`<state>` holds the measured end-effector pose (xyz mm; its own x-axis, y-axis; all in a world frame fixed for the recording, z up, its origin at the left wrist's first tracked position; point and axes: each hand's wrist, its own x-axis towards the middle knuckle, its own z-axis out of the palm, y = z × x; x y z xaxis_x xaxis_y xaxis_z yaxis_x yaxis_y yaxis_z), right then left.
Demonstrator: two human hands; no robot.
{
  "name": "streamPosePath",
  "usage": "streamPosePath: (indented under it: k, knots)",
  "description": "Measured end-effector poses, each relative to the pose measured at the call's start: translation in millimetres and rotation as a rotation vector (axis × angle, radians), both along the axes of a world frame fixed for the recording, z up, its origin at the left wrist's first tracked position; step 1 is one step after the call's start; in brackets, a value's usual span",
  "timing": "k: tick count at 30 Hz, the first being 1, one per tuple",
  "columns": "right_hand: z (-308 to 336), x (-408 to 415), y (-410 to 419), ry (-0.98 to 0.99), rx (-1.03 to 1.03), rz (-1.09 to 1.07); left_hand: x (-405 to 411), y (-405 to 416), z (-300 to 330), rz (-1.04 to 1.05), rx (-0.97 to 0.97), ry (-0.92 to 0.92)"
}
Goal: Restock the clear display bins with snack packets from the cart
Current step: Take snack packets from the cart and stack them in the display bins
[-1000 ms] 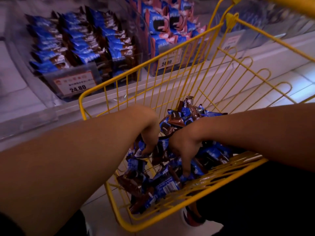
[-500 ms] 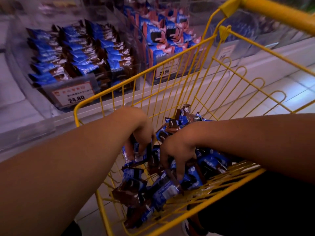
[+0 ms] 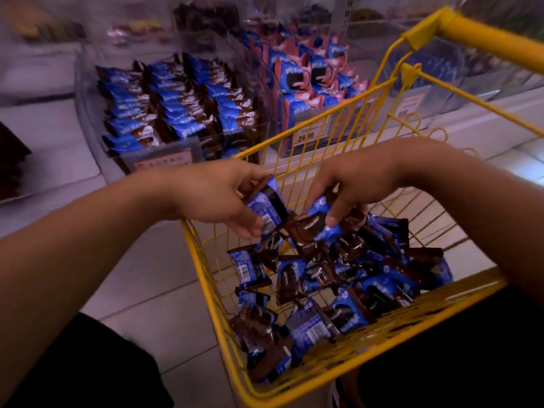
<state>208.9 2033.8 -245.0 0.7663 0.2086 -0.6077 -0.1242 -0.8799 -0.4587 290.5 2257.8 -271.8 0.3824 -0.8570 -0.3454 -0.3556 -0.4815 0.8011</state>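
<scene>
Gripping a blue snack packet (image 3: 266, 206) above the yellow cart (image 3: 203, 269), the left hand (image 3: 217, 195) curls round it; the right hand (image 3: 353, 184) pinches another packet (image 3: 319, 223) over the cart's heap (image 3: 338, 290). Behind the cart stands a stocked clear bin (image 3: 176, 107).

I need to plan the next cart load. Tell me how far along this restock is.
Done: the clear bin on the left already holds neat rows of blue-and-brown packets. In hand: the left hand grips a packet above the yellow cart, and the right hand pinches another packet. Left: a loose pile of packets covers the cart bottom, so much remains.
</scene>
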Motion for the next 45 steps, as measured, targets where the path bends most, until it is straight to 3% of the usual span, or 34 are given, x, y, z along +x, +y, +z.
streamPosePath:
  k: [4, 10, 16, 21, 25, 28, 31, 33, 41, 45]
  knots:
    - [22, -23, -25, -0.012, 0.140, -0.139, 2, -2, 1, 0.100, -0.111, 0.106]
    - [24, -30, -27, -0.159, 0.466, -0.332, -8, -11, -2, 0.290, -0.116, 0.149]
    - [15, -21, -23, -0.118, 0.537, -0.374, -11, -11, -6, 0.385, -0.299, 0.529]
    - [16, -18, -29, -0.018, 0.509, -0.291, -14, -14, -10, 0.337, -0.226, 0.517]
    - [16, -21, -34, 0.158, 0.442, -0.152, -18, -13, -8, 0.167, -0.201, 0.677]
    - [14, -20, -34, 0.211, 0.363, -0.043, -19, -11, -8, 0.060, -0.139, 0.573]
    - [13, -19, -32, 0.200, 0.317, -0.006, -22, -9, -5, 0.037, -0.074, 0.164]
    - [14, -19, -32, 0.196, 0.302, -0.004, -22, -10, -7, 0.088, -0.094, 0.024]
    - [21, -23, -10, 0.012, 0.303, -0.093, -25, -21, -12, 0.291, -0.119, 0.492]
    - [22, -20, 3, -0.196, 0.310, -0.108, -29, -17, -5, 0.085, -0.118, 0.408]
